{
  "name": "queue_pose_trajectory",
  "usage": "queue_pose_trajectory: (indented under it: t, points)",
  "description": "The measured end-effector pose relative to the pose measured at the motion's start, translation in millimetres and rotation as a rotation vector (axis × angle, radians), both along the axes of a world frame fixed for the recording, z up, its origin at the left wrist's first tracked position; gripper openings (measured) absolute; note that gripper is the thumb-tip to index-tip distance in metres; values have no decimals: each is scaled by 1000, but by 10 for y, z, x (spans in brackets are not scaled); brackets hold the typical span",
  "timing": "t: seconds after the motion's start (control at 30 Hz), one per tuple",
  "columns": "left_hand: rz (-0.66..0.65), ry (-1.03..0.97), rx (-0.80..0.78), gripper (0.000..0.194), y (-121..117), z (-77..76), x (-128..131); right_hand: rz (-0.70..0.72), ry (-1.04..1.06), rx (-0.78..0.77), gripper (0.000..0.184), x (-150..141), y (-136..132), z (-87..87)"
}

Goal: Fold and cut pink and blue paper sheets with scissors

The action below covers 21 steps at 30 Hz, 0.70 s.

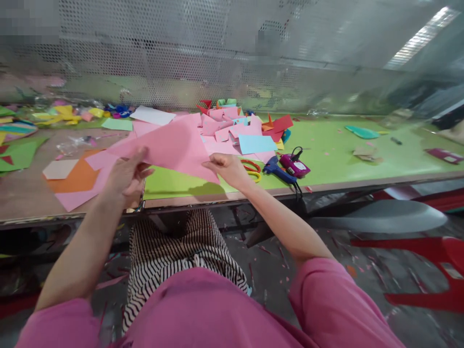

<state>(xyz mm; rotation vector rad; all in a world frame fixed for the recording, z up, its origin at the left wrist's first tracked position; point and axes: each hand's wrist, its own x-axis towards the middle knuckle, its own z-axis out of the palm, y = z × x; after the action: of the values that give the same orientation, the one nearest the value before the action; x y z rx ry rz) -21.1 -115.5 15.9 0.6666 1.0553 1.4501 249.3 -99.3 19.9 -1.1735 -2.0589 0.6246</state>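
A sheet of pink paper [174, 147] is held up in front of me, tilted above the table's front edge. My left hand [128, 171] grips its left side between thumb and fingers. At the lower right corner, my right hand [226, 166] pinches the same sheet. Just right of that hand lie scissors [253, 169] with red and yellow handles, their blades hidden. Beyond the sheet, a heap of cut and folded pink paper pieces [232, 128] covers part of the table, with a light blue piece [257, 144] at its front.
A blue glue gun [279, 170] and a magenta device [295, 165] sit by the front edge. Orange paper [78, 176] and other scraps lie at left. A teal leaf shape [362, 132] rests at right. A red chair [435, 270] stands below, right.
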Motion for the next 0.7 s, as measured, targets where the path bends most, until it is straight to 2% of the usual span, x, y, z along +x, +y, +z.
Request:
queue_pose_trajectory:
  t: [0.13, 0.17, 0.23, 0.27, 0.33, 0.4, 0.47, 0.57, 0.7]
  points:
    - [170, 149, 113, 2, -126, 66, -428, -16, -214, 289, 36, 169, -75, 36]
    - [222, 222, 167, 2, -166, 80, -495, -30, -267, 351, 36, 191, -84, 24]
    - [272, 491, 279, 9, -262, 90, -540, -38, -355, 437, 37, 209, -87, -32]
    - [226, 685, 322, 16, -311, 84, -520, -23, -390, 457, 37, 209, -80, -74]
    - [-4, 1026, 369, 35, -391, 40, -416, 14, -441, 472, 36, 208, -53, -174]
    - [-306, 1188, 414, 49, -419, -39, -272, 43, -478, 466, 35, 217, -12, -279]
    - [-540, 1276, 462, 50, -393, -134, -136, 59, -510, 441, 36, 246, 36, -367]
    - [-701, 1371, 500, 43, -315, -245, 8, 78, -555, 392, 37, 306, 93, -447]
    - [-761, 1442, 515, 40, -280, -269, 102, 79, -577, 368, 38, 356, 82, -463]
